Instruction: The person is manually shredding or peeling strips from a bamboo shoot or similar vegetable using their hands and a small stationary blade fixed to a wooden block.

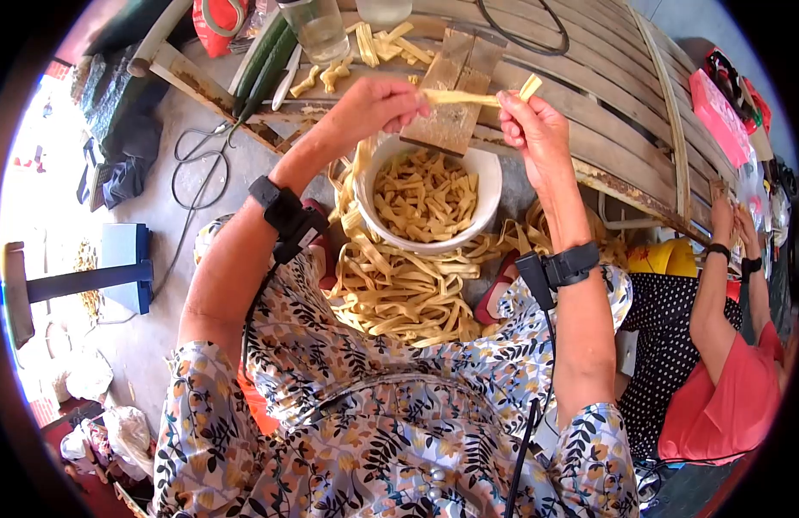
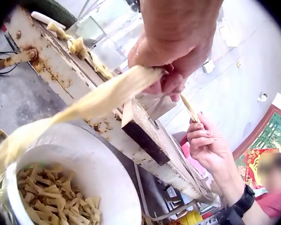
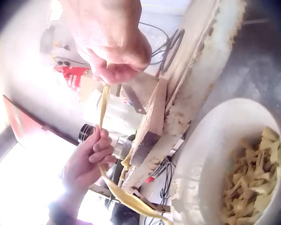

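A pale yellow strip (image 1: 464, 97) is stretched between both hands above a wooden board (image 1: 451, 95). My left hand (image 1: 378, 105) grips it with curled fingers, and a long tail of the strip (image 2: 98, 98) hangs down from that hand in the left wrist view. My right hand (image 1: 537, 125) pinches the other end between thumb and fingers, a short folded end standing above the fingertips. Below the hands, a white bucket (image 1: 494, 194) holds many short knotted or folded pieces (image 1: 425, 194). Long uncut strips (image 1: 399, 293) lie heaped on the floor around the bucket.
On the slatted bench (image 1: 589, 112) are small strip pieces (image 1: 386, 43), cucumbers (image 1: 266, 65), a white-handled knife (image 1: 286, 78), a clear container (image 1: 317, 30) and a black cable loop (image 1: 537, 39). Another person's arms (image 1: 719, 293) are at the right. A blue stand (image 1: 123, 268) stands at the left.
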The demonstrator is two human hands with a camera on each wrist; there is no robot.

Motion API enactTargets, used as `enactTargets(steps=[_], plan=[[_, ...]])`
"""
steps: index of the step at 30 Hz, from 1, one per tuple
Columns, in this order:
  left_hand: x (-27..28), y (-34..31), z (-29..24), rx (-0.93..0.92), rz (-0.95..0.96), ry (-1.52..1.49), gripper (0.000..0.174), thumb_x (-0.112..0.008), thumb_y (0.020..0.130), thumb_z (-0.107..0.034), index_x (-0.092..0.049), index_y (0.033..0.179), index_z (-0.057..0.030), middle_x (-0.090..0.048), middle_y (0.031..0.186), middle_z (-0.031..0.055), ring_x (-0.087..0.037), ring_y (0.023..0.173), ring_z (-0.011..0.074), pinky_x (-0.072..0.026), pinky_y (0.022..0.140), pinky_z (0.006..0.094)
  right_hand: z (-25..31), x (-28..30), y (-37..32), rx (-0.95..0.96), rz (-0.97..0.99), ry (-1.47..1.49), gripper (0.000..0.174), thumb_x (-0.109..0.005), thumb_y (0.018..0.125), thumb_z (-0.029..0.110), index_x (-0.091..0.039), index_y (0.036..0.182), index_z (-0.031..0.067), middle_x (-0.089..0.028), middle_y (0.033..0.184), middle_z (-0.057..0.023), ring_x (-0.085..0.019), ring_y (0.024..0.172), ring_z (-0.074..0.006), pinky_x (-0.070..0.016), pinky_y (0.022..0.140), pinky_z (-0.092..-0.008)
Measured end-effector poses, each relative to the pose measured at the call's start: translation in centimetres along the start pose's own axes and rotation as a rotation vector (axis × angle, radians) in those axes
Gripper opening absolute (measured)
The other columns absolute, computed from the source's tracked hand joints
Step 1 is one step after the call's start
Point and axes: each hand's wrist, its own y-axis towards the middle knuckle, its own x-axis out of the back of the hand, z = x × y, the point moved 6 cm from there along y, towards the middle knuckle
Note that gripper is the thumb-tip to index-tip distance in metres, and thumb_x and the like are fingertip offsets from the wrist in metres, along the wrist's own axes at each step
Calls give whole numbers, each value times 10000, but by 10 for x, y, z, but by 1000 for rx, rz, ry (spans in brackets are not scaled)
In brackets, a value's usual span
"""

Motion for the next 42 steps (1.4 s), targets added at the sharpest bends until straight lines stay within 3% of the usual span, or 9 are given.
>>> enactTargets(steps=[5, 8, 14, 25, 31, 35, 38, 39, 42], plan=[[26, 35, -7, -141, -286, 226, 237, -544, 842, -250, -634, 759, -47, -435, 593, -68, -358, 551, 28, -293, 488, 180, -2, -4, 34, 119, -120, 68, 132, -658, 762, 107, -596, 821, 6, -560, 660, -28, -476, 504, -66, -383, 448, -175], [29, 49, 0, -215, -353, 238, 234, -554, 834, -245, -636, 748, -43, -445, 578, -67, -370, 550, 25, -296, 480, 186, -4, -4, 43, 153, -148, 59, 122, -655, 764, 106, -599, 824, 16, -571, 658, -29, -503, 513, -75, -411, 462, -182], [33, 57, 5, -176, -402, 275, 196, -567, 816, -210, -640, 762, -36, -478, 588, -56, -394, 559, 26, -321, 486, 195, -9, -3, 53, 166, -174, 65, 130, -660, 759, 113, -600, 821, 14, -571, 656, -30, -503, 507, -76, -414, 458, -187], [34, 58, 6, -171, -369, 287, 166, -551, 820, -169, -635, 777, -32, -521, 623, -48, -432, 604, 29, -365, 550, 189, -9, 0, 52, 153, -172, 88, 161, -667, 763, 111, -594, 866, 11, -571, 688, -30, -484, 526, -53, -408, 455, -165], [33, 60, 4, -171, -377, 283, 164, -547, 820, -168, -633, 775, -36, -526, 627, -45, -433, 602, 28, -367, 547, 191, -10, 0, 52, 165, -202, 78, 128, -662, 757, 109, -603, 811, 9, -574, 651, -33, -496, 498, -68, -402, 445, -181], [32, 67, 30, -153, -395, 324, 164, -548, 820, -173, -637, 771, -45, -513, 616, -45, -424, 583, 30, -356, 526, 190, -21, -2, 56, 121, -181, -102, 144, -660, 763, 114, -603, 836, 4, -568, 662, -22, -470, 499, -51, -369, 433, -166], [50, 53, 39, -15, -497, 281, 162, -572, 773, -182, -646, 738, -41, -539, 582, 10, -445, 533, 85, -377, 504, 239, -22, 16, 49, 119, -270, -118, 145, -657, 764, 115, -601, 834, 2, -566, 656, -24, -460, 483, -54, -364, 428, -170], [46, 45, 24, -67, -486, 170, 191, -563, 799, -192, -647, 747, -28, -475, 558, -24, -383, 507, 63, -324, 462, 234, -14, 12, 43, 134, -230, -99, 168, -634, 780, 132, -598, 821, -27, -572, 642, -53, -484, 500, -66, -390, 440, -176], [30, 26, 17, -19, -223, -149, 263, -503, 882, -256, -643, 831, -38, -427, 593, -67, -357, 540, 28, -288, 490, 182, -10, 2, 22, -23, -64, 22, 232, -616, 809, 197, -600, 842, -33, -574, 660, -57, -497, 533, -63, -395, 447, -173]])
